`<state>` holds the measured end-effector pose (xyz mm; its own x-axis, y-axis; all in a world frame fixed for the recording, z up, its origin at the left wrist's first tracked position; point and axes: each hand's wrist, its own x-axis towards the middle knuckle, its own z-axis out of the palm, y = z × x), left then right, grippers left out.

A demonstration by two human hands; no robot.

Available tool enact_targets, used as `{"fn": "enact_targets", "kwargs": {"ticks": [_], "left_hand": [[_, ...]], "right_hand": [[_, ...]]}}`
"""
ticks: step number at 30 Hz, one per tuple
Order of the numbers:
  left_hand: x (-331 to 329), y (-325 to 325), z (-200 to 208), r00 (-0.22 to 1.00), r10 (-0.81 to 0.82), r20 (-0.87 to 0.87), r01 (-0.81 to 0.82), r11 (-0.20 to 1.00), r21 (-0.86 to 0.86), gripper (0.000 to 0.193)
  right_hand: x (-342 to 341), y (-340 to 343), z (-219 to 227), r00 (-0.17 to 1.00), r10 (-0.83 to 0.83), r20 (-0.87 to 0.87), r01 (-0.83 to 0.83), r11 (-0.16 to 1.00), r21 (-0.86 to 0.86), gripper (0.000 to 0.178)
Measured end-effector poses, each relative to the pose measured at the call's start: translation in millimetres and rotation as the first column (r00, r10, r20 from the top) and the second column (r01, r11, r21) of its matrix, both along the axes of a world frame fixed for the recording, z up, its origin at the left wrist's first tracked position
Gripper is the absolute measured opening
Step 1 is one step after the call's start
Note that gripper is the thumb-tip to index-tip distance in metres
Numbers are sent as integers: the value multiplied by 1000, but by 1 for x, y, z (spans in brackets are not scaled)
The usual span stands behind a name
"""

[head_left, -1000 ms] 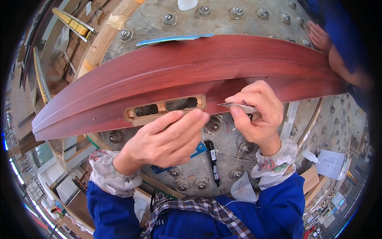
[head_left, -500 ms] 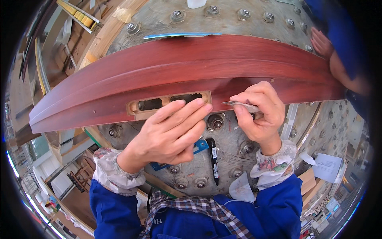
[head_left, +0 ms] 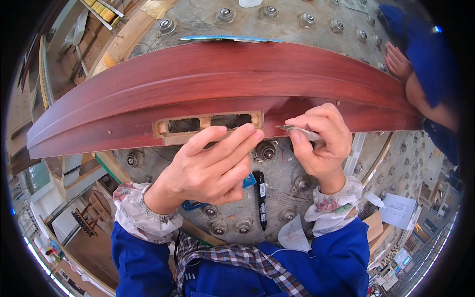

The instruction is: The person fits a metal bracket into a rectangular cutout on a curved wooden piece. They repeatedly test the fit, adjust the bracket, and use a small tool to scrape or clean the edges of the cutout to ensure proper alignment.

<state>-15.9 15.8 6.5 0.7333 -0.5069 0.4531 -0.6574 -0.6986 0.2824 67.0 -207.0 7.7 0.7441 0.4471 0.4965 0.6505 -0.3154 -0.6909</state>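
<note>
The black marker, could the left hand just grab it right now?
Probably yes: the black marker lies uncovered on the grey ball-roller table, close beside the left hand, which looks empty, with only part of a blue object between them.

Board [head_left: 232, 76] on table [head_left: 198, 22], 2 openings [head_left: 184, 125] along near edge; marker [head_left: 261, 200] before board
</note>
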Motion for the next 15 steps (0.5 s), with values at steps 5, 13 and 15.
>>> {"fn": "enact_targets", "kwargs": {"ticks": [5, 13, 15], "left_hand": [[-2, 10, -2, 1000, -6, 14, 7, 1000, -21, 14], [-1, 0, -9, 999, 0, 36, 3, 996, -92, 11], [-4, 1, -10, 999, 11, 41, -6, 993, -121, 9]], "right_hand": [[1, 2, 1, 1000, 7, -3, -7, 1000, -16, 21], [-7, 5, 0, 1000, -22, -13, 21, 998, -63, 19], [-7, 3, 1, 1000, -17, -9, 16, 997, -72, 20]]}}
